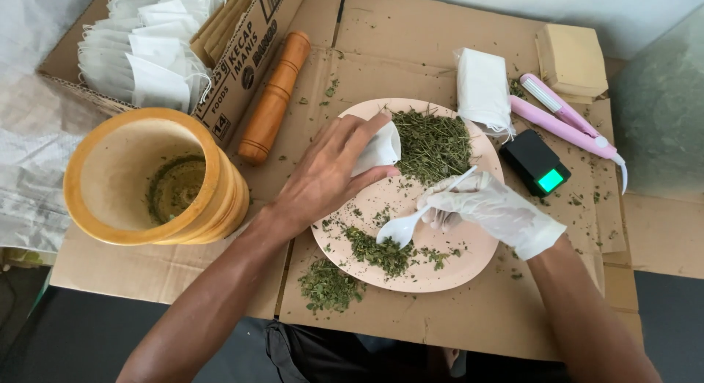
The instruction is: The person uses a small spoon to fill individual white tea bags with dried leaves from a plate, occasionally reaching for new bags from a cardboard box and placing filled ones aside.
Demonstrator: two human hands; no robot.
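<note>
Gloved right hand (pixel 493 207) pinches a white plastic spoon (pixel 411 220) over the pink plate (pixel 469 255) of dried green herbs (pixel 433 142), bare left hand (pixel 330 174) pinching a small white bag (pixel 378 150) open beside it at plate centre.

The left hand (pixel 323 179) is bare, with no ring or watch, and the forearm behind it is uncovered to the elbow. The right hand (pixel 490 207) wears a thin, whitish, wrinkled disposable glove ending at the wrist; its forearm is bare too.
</note>
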